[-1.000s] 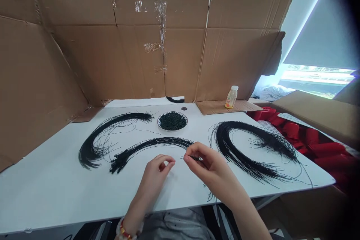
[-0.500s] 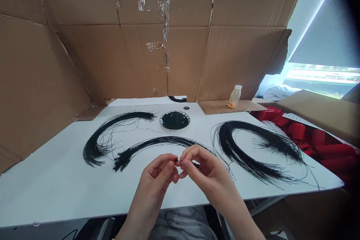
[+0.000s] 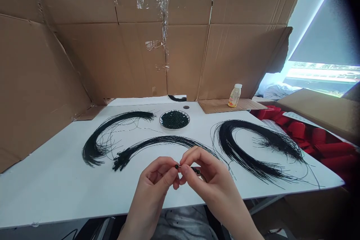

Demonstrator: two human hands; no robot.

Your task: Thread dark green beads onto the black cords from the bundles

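Close together above the front of the white table, my two hands meet at the fingertips. My left hand [image 3: 156, 183] pinches a small dark bead [image 3: 176, 166] between thumb and forefinger. My right hand [image 3: 210, 176] is closed on a thin black cord [image 3: 201, 175] with several dark beads on it; part of it is hidden by the fingers. Just beyond the hands lies a bundle of black cords [image 3: 160, 140], its left end thick with dark pieces. A round plate [image 3: 160, 123] full of dark green-black beads stands farther back.
More black cord bundles lie curved at the left [image 3: 94, 142] and the right [image 3: 229, 142] of the white table [image 3: 70, 187]. Cardboard walls [image 3: 135, 60] enclose the back and left. A small bottle [image 3: 235, 95] stands on a cardboard flap. Red items [image 3: 317, 137] fill a box at the right.
The fingertips have come slightly closer together and lower. More of the beaded cord shows behind my right fingers. The things on the table have not moved.
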